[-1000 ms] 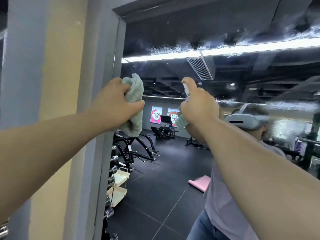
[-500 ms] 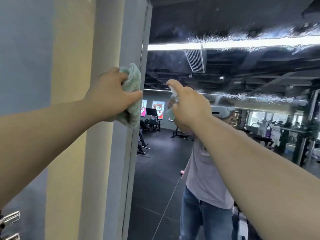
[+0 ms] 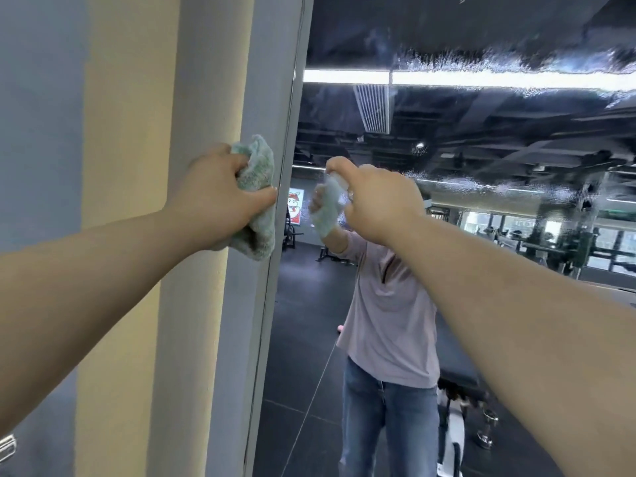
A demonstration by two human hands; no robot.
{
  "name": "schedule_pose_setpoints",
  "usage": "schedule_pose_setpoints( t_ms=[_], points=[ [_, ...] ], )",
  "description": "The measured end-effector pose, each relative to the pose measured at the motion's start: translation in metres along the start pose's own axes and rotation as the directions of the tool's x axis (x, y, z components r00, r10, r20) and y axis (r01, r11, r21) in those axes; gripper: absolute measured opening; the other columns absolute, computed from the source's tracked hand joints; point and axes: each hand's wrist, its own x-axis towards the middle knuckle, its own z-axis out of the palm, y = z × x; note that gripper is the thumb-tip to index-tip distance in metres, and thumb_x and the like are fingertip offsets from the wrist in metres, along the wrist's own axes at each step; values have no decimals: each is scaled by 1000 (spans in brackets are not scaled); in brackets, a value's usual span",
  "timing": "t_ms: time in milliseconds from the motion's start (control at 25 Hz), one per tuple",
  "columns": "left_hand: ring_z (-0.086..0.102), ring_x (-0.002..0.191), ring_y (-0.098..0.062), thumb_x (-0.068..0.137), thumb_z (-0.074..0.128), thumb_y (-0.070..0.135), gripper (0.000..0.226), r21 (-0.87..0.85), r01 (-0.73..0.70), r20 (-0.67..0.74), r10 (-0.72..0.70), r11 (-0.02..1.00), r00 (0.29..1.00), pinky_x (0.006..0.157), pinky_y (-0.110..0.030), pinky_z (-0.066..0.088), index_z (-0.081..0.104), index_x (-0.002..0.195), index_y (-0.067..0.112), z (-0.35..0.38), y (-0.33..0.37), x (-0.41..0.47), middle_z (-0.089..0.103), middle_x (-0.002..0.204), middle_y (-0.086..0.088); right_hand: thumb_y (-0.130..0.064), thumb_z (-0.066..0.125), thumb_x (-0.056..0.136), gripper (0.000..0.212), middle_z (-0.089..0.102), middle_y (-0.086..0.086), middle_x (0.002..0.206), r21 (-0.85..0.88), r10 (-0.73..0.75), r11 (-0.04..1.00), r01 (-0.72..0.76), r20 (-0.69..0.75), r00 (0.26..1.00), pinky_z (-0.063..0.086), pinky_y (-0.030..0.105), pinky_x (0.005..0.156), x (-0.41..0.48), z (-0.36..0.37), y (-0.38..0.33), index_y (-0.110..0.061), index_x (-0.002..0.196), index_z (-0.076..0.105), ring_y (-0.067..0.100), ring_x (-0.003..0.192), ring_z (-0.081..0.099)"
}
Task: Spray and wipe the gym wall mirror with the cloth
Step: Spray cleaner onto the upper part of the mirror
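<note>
clutching cloth (image 3: 258, 187) in left hand (image 3: 220, 197) at 9 o'clock edge of mirror (image 3: 516, 139), spray bottle (image 3: 338, 182) in right hand (image 3: 378, 201). wet band (image 3: 516, 63) lying sideways up at 1 o'clock, nearer the right.

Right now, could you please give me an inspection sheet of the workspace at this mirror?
Surface: mirror, with wet spray streaks across the top and in a band at right; the lower glass looks dry.
Job's things: green cloth bunched beside the mirror's left edge; spray bottle mostly hidden.
Clutter: metal fitting at the lower left edge, unclear.
Hands: left hand grips the cloth; right hand grips the spray bottle, index finger on top.
Cables: nothing seen.
Surroundings: grey and yellow wall left of the mirror; gym machines in the reflection.
</note>
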Motion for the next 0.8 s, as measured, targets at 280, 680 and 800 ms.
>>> schedule_pose_setpoints(
  t_ms=[280, 680, 800],
  points=[
    [47, 76, -18, 83, 67, 34, 20, -35, 1, 73, 2, 999, 997, 69, -25, 32, 56, 75, 20, 26, -5, -24, 48, 89, 2, -19, 47, 91, 59, 56, 7, 116, -17, 25, 1000, -23, 88, 996, 35, 35, 61, -55, 54, 5, -38, 142, 28, 32, 94, 60],
    [44, 74, -19, 82, 68, 34, 30, -57, -21, 171, 30, 998, 985, 69, -26, 28, 45, 64, 29, 62, 40, -56, 45, 90, 2, -13, 48, 83, 57, 54, 5, 116, -7, 91, 996, -91, 83, 992, 39, 35, 61, -124, 45, 57, -33, 135, 36, 32, 90, 57],
    [44, 78, -20, 83, 68, 35, 33, -65, -57, 174, 68, 996, 982, 69, -27, 28, 42, 63, 28, 75, 74, -62, 42, 88, 1, -35, 49, 92, 47, 58, 6, 119, 122, 196, 971, -205, 78, 977, 41, 36, 68, -145, 37, 90, -27, 136, 36, 33, 100, 58]
  ],
)
